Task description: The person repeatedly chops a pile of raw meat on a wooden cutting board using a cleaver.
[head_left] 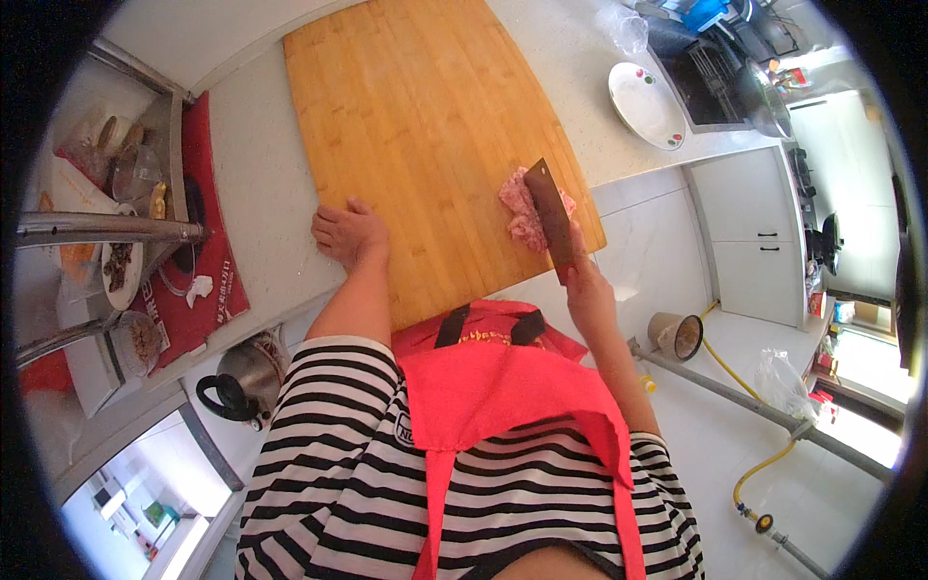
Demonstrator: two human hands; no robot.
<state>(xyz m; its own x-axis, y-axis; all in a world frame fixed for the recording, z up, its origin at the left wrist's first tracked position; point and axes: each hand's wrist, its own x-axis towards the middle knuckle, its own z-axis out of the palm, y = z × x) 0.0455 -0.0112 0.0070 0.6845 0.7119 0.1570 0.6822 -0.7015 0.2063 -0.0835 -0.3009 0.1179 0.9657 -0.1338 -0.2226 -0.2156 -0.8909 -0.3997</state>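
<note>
Minced meat (523, 210) lies in a loose mound near the right edge of a wooden cutting board (428, 145). My right hand (589, 286) is shut on the handle of a Chinese cleaver (549, 210). The cleaver's blade lies across the meat and hides part of it, with meat showing on both sides. At the board's left edge, my left hand (351, 233) grips the rim, its thumb on top and its fingers curled at the side.
Beyond the board's right side, an oval white plate (647, 105) sits on the counter (573, 65) beside a dark hob (699, 83). On the left are a red mat (217, 268), a dish of food (122, 272) and a metal rack bar (109, 228). A kettle (250, 370) stands below.
</note>
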